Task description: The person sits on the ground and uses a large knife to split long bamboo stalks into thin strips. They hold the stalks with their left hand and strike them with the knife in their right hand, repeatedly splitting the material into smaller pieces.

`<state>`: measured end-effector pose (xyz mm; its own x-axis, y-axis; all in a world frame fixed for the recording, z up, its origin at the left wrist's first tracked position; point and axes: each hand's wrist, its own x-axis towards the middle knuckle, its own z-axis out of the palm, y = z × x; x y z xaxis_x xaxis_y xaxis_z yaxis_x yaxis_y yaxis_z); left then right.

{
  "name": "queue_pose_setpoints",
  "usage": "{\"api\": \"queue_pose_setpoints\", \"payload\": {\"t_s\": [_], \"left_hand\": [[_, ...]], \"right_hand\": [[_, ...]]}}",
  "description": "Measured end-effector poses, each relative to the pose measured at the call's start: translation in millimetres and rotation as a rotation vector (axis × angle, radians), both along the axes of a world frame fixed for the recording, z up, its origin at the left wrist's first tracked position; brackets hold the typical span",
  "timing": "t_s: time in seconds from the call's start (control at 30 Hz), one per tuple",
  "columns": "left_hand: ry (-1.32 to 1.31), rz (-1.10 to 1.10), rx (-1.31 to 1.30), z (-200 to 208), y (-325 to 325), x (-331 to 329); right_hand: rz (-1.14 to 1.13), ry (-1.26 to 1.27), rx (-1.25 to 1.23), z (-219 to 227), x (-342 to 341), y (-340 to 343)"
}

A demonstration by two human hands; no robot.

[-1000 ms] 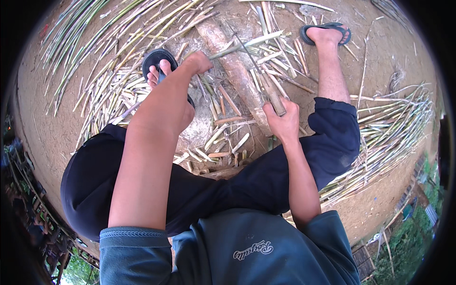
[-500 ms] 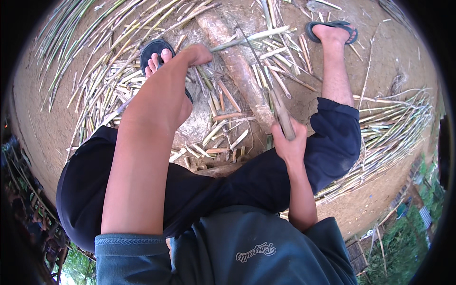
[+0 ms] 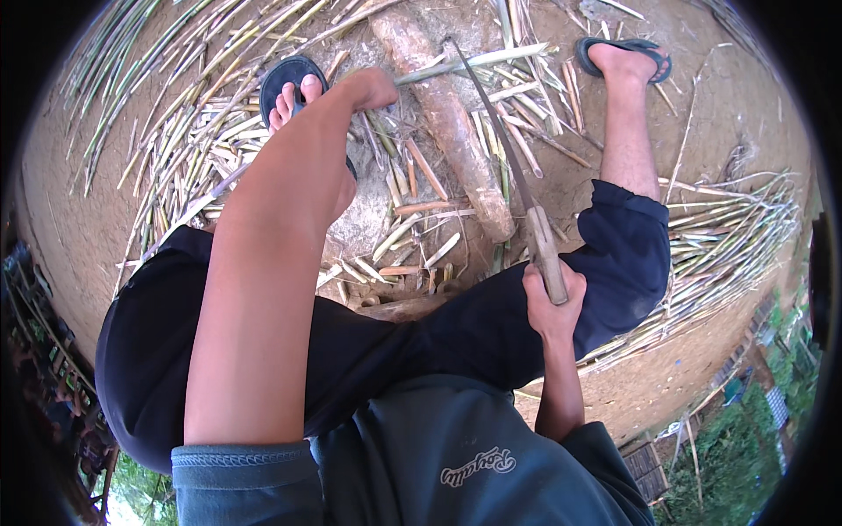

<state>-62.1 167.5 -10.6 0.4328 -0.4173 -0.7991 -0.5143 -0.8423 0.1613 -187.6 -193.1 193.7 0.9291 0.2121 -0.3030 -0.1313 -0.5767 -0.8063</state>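
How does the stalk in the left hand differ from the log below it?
The log is thick; the stalk is much thinner. The log is brown, while the stalk is pale green. The log lies on the ground; the stalk crosses over it. Both are long.

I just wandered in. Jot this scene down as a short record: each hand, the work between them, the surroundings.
Left hand: gripping one end of a pale green stalk
Right hand: gripping the wooden handle of a long, narrow metal blade
Blade and stalk: crossing in view; contact unclear
Beneath the stalk: thick, round brown log
Left side: short, pale cut stalk pieces heaped on bare earth
Right side: long, thin green-and-tan stalks in a pile
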Motion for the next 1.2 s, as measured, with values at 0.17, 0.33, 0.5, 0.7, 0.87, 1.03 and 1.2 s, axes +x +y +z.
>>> {"api": "queue_pose_setpoints", "payload": {"t_s": [0.17, 0.33, 0.5, 0.7, 0.87, 1.03, 1.2], "left_hand": [[-0.004, 0.556, -0.036, -14.1, -0.6, -7.4], [0.029, 0.372, -0.065, -7.1, -15.4, 7.4], [0.063, 0.392, -0.011, -7.1, 8.8, -9.1], [0.021, 0.232, -0.102, -36.3, 2.6, -21.9], [-0.012, 0.734, -0.092, -29.0, -10.6, -29.5], [-0.139, 1.075, -0.127, 28.9, -26.7, -33.9], [-0.175, 1.15, -0.104, 33.2, -33.5, -35.6]], "right_hand": [[0.037, 0.026, 0.025, -46.5, 44.8, 35.8], [-0.031, 0.012, -0.071, -2.8, -10.4, -6.2], [0.043, -0.001, -0.045, -36.5, 24.9, 17.3], [0.08, 0.038, -0.041, -48.1, 36.5, 40.9], [0.013, -0.058, 0.019, -56.2, 28.0, 39.4], [0.021, -0.059, -0.032, -67.2, 44.3, 46.3], [-0.008, -0.026, -0.026, -56.2, 28.4, 37.3]]}}
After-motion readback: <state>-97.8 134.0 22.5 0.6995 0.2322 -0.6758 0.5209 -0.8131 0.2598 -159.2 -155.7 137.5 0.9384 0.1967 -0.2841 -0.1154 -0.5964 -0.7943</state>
